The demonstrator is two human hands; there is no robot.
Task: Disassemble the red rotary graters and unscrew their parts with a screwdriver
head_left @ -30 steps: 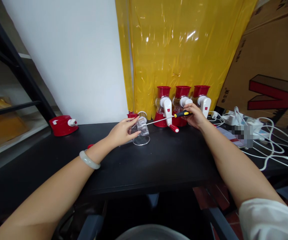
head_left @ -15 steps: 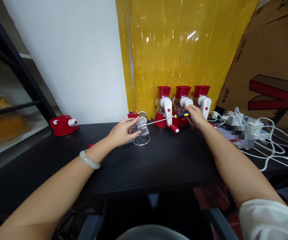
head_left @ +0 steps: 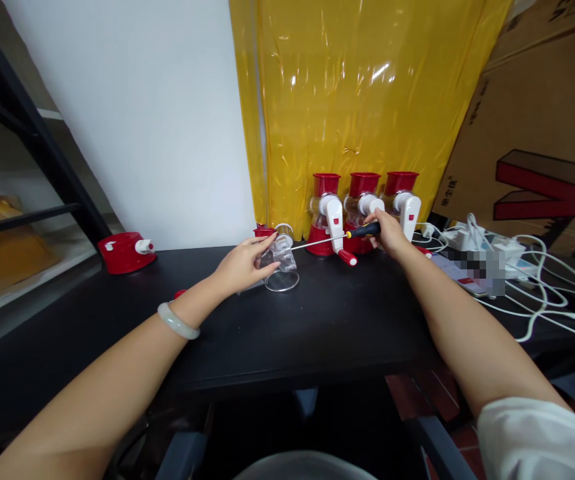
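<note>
My left hand point(head_left: 247, 265) grips a clear plastic grater body point(head_left: 284, 256) on the black table, thumb and fingers on its near side. Its round clear rim point(head_left: 282, 281) rests on the tabletop. In my right hand point(head_left: 388, 233) is a screwdriver point(head_left: 364, 230) with a black and yellow handle, held level. The long shaft points left, and its tip meets the clear body; the exact contact point is too small to make out. Behind the left fingers show a red part point(head_left: 264, 231) and a metal drum point(head_left: 284, 231).
Three red and white rotary graters point(head_left: 327, 207) stand behind the screwdriver. A red base point(head_left: 127, 252) sits at the left. White cables point(head_left: 542, 287) and a phone point(head_left: 467, 279) lie at the right. A cardboard box point(head_left: 527, 133) leans behind them.
The right hand and screwdriver handle have turned slightly, hiding some of the yellow on the grip. My left hand keeps its hold on the clear body.
</note>
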